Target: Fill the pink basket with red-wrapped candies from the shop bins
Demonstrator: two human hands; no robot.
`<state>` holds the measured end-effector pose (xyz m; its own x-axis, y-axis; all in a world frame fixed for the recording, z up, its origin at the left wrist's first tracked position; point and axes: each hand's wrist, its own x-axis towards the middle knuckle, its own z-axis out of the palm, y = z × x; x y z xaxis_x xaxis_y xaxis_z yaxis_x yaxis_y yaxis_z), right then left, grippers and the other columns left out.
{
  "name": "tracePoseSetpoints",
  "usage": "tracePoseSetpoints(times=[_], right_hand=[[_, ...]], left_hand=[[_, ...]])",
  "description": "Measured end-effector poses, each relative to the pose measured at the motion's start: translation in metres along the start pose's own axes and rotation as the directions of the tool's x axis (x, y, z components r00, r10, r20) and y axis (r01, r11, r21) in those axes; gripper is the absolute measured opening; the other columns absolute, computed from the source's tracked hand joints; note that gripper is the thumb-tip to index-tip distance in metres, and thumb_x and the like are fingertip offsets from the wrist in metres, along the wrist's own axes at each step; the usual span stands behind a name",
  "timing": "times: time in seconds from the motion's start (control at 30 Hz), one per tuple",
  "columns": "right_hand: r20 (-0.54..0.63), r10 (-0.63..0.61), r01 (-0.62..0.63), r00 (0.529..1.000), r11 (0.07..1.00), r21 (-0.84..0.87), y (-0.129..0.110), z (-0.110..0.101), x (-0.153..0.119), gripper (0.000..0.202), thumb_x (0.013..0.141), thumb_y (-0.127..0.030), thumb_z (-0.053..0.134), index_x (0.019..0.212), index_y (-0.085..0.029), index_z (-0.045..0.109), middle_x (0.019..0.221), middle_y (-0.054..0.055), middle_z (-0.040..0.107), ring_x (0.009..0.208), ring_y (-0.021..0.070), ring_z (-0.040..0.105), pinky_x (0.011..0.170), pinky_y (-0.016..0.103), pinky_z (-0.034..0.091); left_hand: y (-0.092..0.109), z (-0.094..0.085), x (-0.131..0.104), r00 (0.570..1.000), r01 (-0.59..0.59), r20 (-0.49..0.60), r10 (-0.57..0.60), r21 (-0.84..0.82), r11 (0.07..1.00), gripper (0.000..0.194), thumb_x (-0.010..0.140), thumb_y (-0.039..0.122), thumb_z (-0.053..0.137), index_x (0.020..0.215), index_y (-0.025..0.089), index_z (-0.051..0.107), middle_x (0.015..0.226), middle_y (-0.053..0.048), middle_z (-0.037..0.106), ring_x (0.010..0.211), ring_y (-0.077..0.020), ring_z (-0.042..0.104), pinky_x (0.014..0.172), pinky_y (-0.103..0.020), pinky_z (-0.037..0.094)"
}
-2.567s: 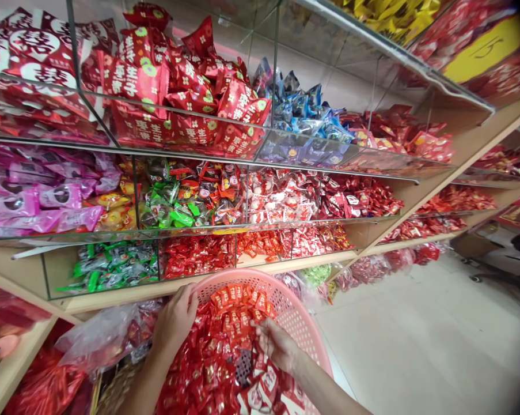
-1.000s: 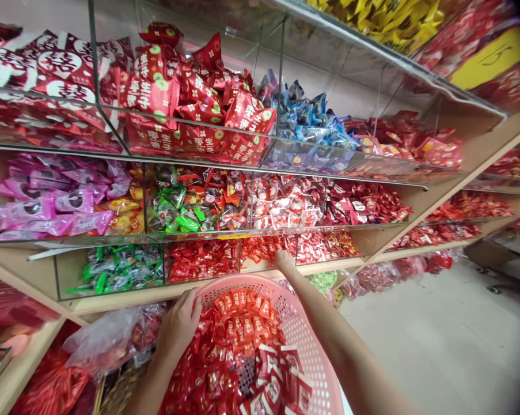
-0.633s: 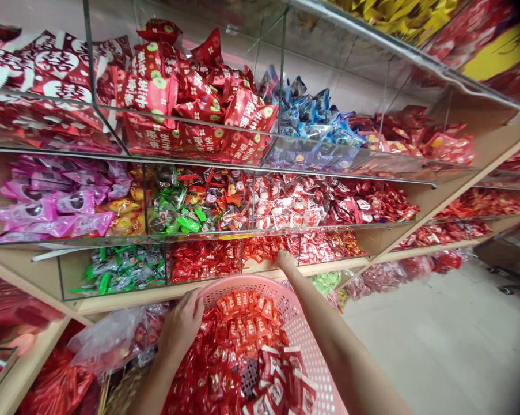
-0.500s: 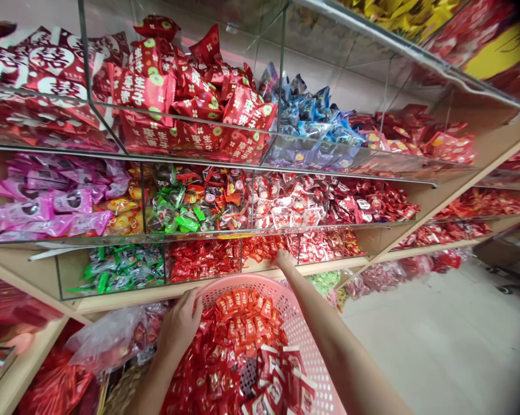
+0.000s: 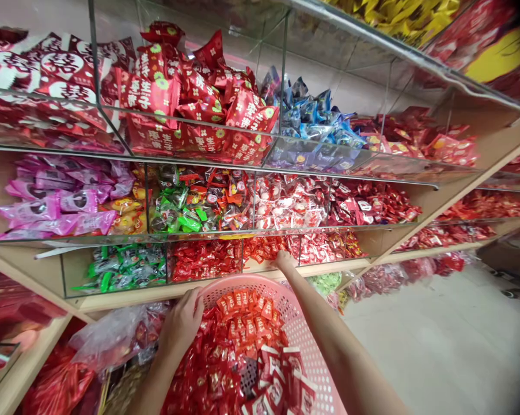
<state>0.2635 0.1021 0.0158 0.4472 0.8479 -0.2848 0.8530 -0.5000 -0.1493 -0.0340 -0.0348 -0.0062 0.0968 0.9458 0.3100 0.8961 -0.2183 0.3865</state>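
Observation:
A pink perforated plastic basket [image 5: 311,323] is in front of me, filled with wrapped candies: small orange-red packets [image 5: 246,317] at its far side, darker red ones [image 5: 208,374] at the left, and red-and-white packets [image 5: 279,374] at the near right. My left hand [image 5: 184,317] is closed over the basket's left rim. Stretched forward past the right rim, my right hand [image 5: 286,261] is in the lowest shelf row, at a compartment of orange-red candies [image 5: 262,248]. Its fingers look curled; what they hold is hidden.
Clear dividers split the shelves into compartments. Large red bags [image 5: 199,98], blue packets [image 5: 315,115], purple packets [image 5: 65,202] and green-wrapped candies [image 5: 125,268] fill them. A wooden shelf edge [image 5: 139,297] runs behind the basket. Plastic bags [image 5: 117,334] lie below left; pale floor [image 5: 419,340] is at right.
The view has shifted slightly, so the shelves appear a little further right. Both hands and the basket stay almost in the same place.

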Motion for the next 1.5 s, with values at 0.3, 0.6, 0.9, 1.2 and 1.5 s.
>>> tracePoseSetpoints(times=[0.3, 0.6, 0.9, 1.2, 1.5], right_hand=[[-0.228, -0.438, 0.475, 0.869, 0.869, 0.141, 0.032, -0.013, -0.048, 0.026, 0.079, -0.040, 0.054, 0.095, -0.019, 0.051, 0.091, 0.006, 0.064, 0.080, 0.0169, 0.060, 0.068, 0.026, 0.042], [-0.359, -0.764, 0.835, 0.537, 0.541, 0.098, 0.068, -0.006, -0.114, 0.021, 0.083, -0.024, 0.049, 0.104, -0.020, 0.045, 0.099, 0.006, 0.059, 0.083, 0.0161, 0.055, 0.076, 0.028, 0.042], [-0.136, -0.866, 0.860, 0.480, 0.496, -0.123, 0.079, 0.026, -0.128, 0.020, 0.086, -0.020, 0.046, 0.105, -0.019, 0.048, 0.103, 0.008, 0.059, 0.096, 0.0197, 0.056, 0.084, 0.033, 0.043], [-0.027, -0.839, 0.809, 0.543, 0.531, -0.251, 0.066, 0.036, -0.130, 0.021, 0.086, -0.019, 0.045, 0.106, -0.017, 0.049, 0.106, 0.009, 0.059, 0.094, 0.0202, 0.057, 0.082, 0.033, 0.044], [-0.097, -0.789, 0.769, 0.606, 0.613, -0.182, 0.064, 0.060, -0.126, 0.023, 0.085, -0.015, 0.038, 0.102, -0.021, 0.052, 0.117, 0.008, 0.054, 0.092, 0.0184, 0.057, 0.072, 0.030, 0.047]], left_hand=[[-0.004, 0.004, 0.001, 1.000, 0.006, 0.026, -0.007, 0.028, 1.000, 0.032, 0.088, 0.031, 0.031, 0.110, 0.022, 0.053, 0.109, -0.002, 0.065, 0.092, -0.0161, 0.063, 0.075, -0.024, 0.047], [-0.001, 0.001, 0.001, 0.999, 0.018, 0.039, -0.020, 0.050, 0.999, 0.033, 0.088, 0.032, 0.030, 0.108, 0.021, 0.054, 0.110, -0.003, 0.065, 0.092, -0.0168, 0.064, 0.075, -0.024, 0.047], [0.001, -0.001, 0.001, 0.999, 0.019, 0.031, -0.021, 0.052, 0.998, 0.033, 0.087, 0.031, 0.032, 0.109, 0.021, 0.056, 0.108, -0.003, 0.066, 0.088, -0.0163, 0.065, 0.072, -0.024, 0.048], [-0.002, 0.002, 0.000, 1.000, 0.020, 0.011, -0.020, 0.050, 0.999, 0.033, 0.087, 0.031, 0.034, 0.110, 0.023, 0.056, 0.109, -0.002, 0.066, 0.086, -0.0152, 0.065, 0.070, -0.022, 0.047], [0.001, -0.003, 0.000, 0.999, 0.019, 0.029, -0.020, 0.033, 0.999, 0.031, 0.088, 0.031, 0.032, 0.107, 0.023, 0.055, 0.107, -0.002, 0.066, 0.088, -0.0156, 0.064, 0.070, -0.022, 0.047]])
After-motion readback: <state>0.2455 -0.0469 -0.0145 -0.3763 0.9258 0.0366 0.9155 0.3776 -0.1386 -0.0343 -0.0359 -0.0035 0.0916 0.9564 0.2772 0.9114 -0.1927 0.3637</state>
